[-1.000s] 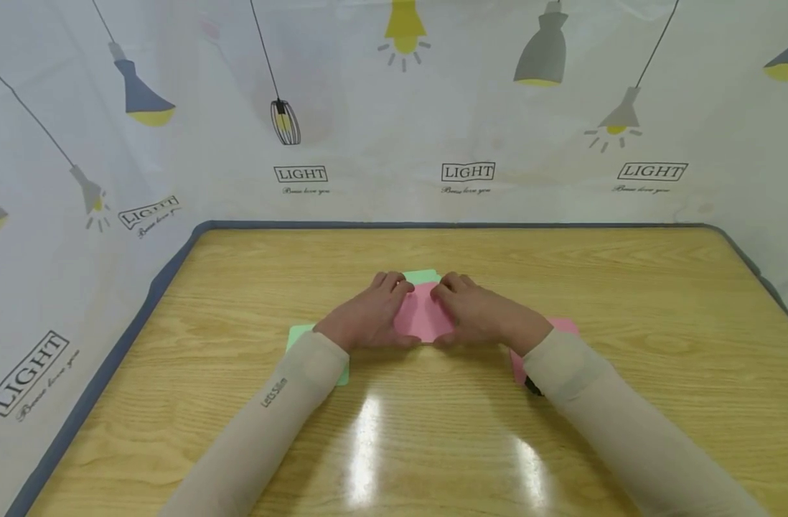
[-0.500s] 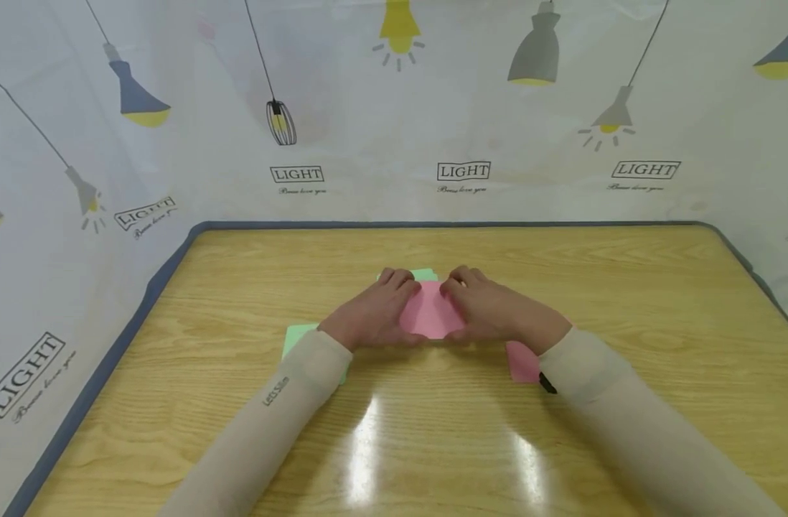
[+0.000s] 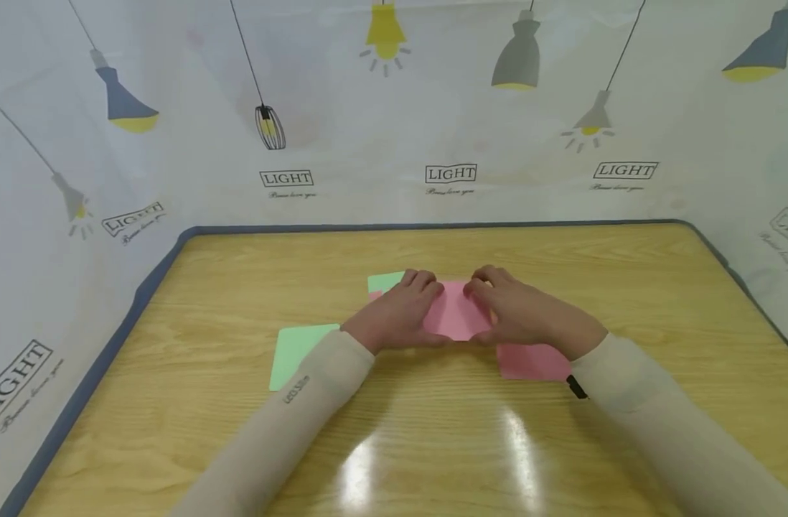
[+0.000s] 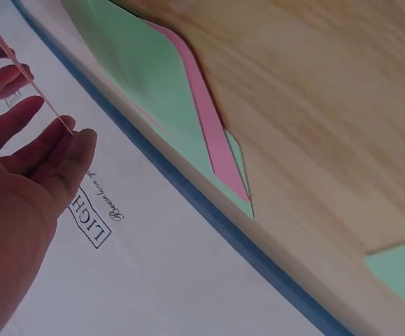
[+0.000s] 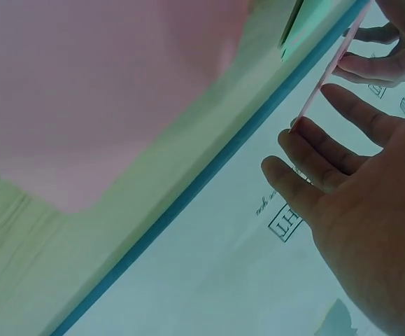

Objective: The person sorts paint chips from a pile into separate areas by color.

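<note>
Both hands hold one pink card (image 3: pixel 457 312) over the middle of the table. My left hand (image 3: pixel 400 314) pinches its left side between thumb and fingers, and my right hand (image 3: pixel 517 310) pinches the right side. In the left wrist view the same pink card (image 4: pixel 45 98) appears edge-on, as a thin line at the fingertips. Behind the left hand lies a small stack of green and pink cards (image 3: pixel 382 283), partly hidden; the left wrist view shows its green top card (image 4: pixel 146 66) with a pink one under it.
Left of the hands, partly under the left sleeve, lies a green card (image 3: pixel 297 352). A darker pink card (image 3: pixel 532 362) lies below the right wrist. Blue edging (image 3: pixel 336 227) borders the wooden table, with a lamp-printed white sheet (image 3: pixel 368 129) standing around it.
Both hands have carried the pink card to the right, off the stack. More of the stack's left part and of the green card at left now shows. The view has turned slightly right.
</note>
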`<state>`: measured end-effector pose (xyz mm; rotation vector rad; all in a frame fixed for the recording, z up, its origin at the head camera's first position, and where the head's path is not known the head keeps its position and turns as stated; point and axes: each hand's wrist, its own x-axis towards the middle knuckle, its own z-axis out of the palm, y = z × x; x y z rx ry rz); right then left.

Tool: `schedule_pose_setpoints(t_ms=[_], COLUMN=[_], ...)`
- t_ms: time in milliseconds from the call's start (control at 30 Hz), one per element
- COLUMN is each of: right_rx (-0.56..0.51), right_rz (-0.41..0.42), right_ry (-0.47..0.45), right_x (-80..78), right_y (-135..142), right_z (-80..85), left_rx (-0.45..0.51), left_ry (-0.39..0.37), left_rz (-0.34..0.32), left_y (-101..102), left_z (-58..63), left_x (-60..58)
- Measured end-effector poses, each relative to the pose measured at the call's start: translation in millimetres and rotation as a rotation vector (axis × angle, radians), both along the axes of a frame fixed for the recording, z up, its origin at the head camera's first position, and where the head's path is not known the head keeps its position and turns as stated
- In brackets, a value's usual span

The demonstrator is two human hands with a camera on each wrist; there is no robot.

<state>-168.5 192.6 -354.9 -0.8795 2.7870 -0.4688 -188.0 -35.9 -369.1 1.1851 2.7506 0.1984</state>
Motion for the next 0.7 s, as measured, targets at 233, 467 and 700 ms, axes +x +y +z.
schedule_pose_setpoints(t_ms=[233, 467, 700], right_rx=[-0.002, 0.019, 0.01], right_rz=[-0.017, -0.045, -0.045], right_ry=[-0.011, -0.028, -0.047], right_x=[8.5, 16.5, 28.1], right_y=[20, 45, 66], right_z=[2.1, -1.6, 1.2], left_rx=[-0.015, -0.035, -0.057], left_ry=[0.027, 0.065, 0.011], left_rz=[-0.024, -0.05, -0.035], left_y=[22, 49, 75], left_z=[1.9, -0.5, -2.0], left_x=[6.1, 13.7, 22.2])
